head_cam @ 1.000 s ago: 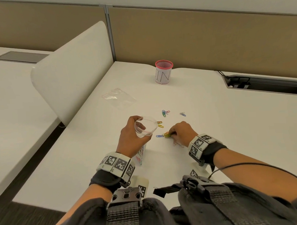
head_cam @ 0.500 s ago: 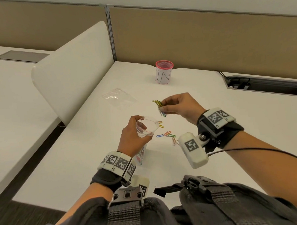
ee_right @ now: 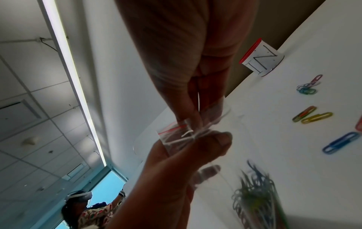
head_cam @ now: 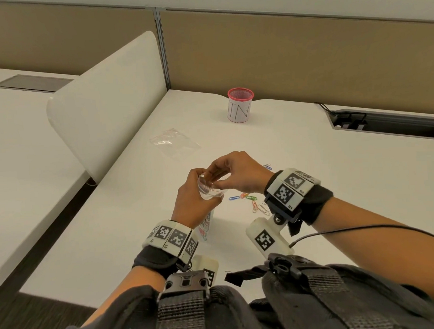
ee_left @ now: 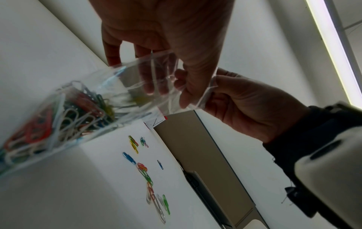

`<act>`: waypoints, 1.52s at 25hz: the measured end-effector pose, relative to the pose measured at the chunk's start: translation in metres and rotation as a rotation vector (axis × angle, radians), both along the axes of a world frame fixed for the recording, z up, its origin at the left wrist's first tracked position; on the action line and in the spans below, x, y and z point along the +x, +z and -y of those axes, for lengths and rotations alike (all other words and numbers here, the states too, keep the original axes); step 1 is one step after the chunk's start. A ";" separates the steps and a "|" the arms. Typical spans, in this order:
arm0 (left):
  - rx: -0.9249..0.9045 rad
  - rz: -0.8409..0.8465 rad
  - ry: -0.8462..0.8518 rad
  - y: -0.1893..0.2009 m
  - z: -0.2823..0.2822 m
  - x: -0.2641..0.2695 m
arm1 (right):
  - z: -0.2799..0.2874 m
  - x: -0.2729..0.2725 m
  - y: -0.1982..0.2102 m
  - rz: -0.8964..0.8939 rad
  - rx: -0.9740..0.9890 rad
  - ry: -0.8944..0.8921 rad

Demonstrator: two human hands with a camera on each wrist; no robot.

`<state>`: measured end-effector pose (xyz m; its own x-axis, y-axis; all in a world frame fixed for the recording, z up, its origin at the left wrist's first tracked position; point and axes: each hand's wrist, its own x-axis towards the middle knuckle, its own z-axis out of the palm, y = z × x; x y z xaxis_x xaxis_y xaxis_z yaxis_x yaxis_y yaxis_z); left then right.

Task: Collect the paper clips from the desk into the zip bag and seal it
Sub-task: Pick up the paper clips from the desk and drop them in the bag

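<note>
holding the clear zip bag (head_cam: 209, 189) of paper clips above the white desk (head_cam: 335, 174) in my left hand (head_cam: 191, 202), my right hand (head_cam: 236, 173) fingertips dipped into its open mouth, pinching its rim, loose paper clips (head_cam: 249, 199) lying just beside

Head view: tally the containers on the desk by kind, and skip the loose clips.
Zip bags: 2 (held bag with clips inside, gripped by the left hand; flat bag lying on the desk)
Cup: 1
Total: 3
</note>
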<state>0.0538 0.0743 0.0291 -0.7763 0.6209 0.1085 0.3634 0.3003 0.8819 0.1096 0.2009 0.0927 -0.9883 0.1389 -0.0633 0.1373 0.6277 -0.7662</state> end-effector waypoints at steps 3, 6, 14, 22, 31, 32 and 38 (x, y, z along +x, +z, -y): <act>0.000 -0.001 -0.004 -0.001 -0.002 -0.001 | -0.011 0.000 0.002 -0.050 -0.055 -0.061; 0.024 -0.008 0.016 -0.004 -0.001 -0.003 | -0.038 0.007 -0.010 -0.120 -0.188 -0.301; 0.134 0.007 0.037 -0.010 -0.002 -0.006 | -0.074 0.048 -0.087 0.575 0.399 -0.223; 0.190 0.063 -0.021 -0.016 0.001 -0.010 | -0.039 0.021 -0.101 0.466 0.419 0.059; 0.277 0.090 -0.019 -0.019 0.000 -0.012 | -0.051 0.023 -0.099 0.439 0.712 0.267; 0.277 0.092 -0.020 -0.019 0.001 -0.012 | -0.052 0.023 -0.098 0.440 0.741 0.275; 0.284 0.112 -0.013 -0.018 0.000 -0.009 | -0.047 0.026 -0.096 0.269 0.766 0.168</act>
<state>0.0447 0.0744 0.0115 -0.7853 0.5883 0.1930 0.2612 0.0322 0.9647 0.1358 0.2480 -0.0037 -0.9644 0.0918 -0.2479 0.1129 0.9910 -0.0720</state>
